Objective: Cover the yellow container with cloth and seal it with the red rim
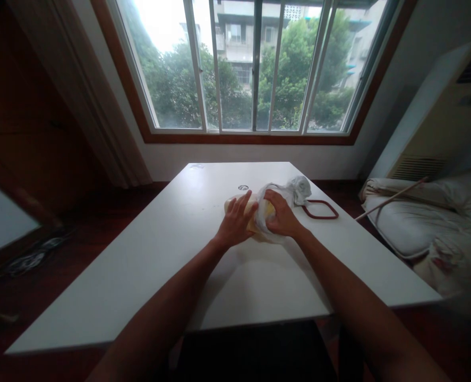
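A pale yellow object (229,203), its exact kind unclear, lies on the white table, partly inside a clear plastic bag (261,218). My left hand (236,220) grips the yellow object from the left, fingers laid over its top. On the other side, my right hand (282,216) has its fingers curled round the plastic bag, and some yellow shows through the film beside them. The far side of the object is hidden by both hands. A crumpled white bundle (300,189), bag or cloth, sits just beyond my right hand and touches the clear bag.
A brown rounded frame (320,216) lies at the right of the white table (147,276). Past my left hand is a small dark ring-shaped item (243,187). A stick (392,198) rests against the pale cushions (398,223) at the right. The window is ahead.
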The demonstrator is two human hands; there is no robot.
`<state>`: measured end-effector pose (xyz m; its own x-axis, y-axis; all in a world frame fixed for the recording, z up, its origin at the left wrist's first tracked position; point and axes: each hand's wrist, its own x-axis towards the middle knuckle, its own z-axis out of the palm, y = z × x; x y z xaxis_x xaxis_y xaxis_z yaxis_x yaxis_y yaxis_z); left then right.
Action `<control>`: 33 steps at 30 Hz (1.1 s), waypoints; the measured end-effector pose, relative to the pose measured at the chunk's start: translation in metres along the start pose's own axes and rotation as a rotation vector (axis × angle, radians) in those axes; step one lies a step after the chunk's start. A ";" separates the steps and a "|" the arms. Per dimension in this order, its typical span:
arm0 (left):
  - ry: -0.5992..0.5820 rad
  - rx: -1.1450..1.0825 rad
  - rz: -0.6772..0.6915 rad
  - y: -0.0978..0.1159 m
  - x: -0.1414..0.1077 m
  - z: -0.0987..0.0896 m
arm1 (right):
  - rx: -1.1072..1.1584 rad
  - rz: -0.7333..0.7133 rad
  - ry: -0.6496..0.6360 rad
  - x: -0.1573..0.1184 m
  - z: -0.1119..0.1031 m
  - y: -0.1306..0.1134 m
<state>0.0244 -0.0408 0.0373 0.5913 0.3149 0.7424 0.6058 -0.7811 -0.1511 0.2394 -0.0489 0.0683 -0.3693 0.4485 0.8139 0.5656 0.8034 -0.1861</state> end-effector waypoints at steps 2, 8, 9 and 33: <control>0.004 0.007 0.017 0.001 0.000 0.000 | -0.006 0.012 -0.023 0.002 -0.003 -0.003; -0.022 0.038 0.003 0.003 0.000 -0.005 | -0.022 -0.008 -0.054 0.004 -0.005 -0.009; -0.023 0.041 -0.002 0.003 0.000 -0.005 | -0.017 -0.012 -0.051 0.004 -0.004 -0.008; 0.209 -0.217 -0.508 -0.011 -0.005 -0.007 | 0.094 0.171 0.095 -0.003 -0.009 0.009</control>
<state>0.0110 -0.0371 0.0402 0.1242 0.5827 0.8031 0.6500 -0.6593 0.3779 0.2520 -0.0469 0.0687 -0.2005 0.5460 0.8134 0.5409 0.7540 -0.3728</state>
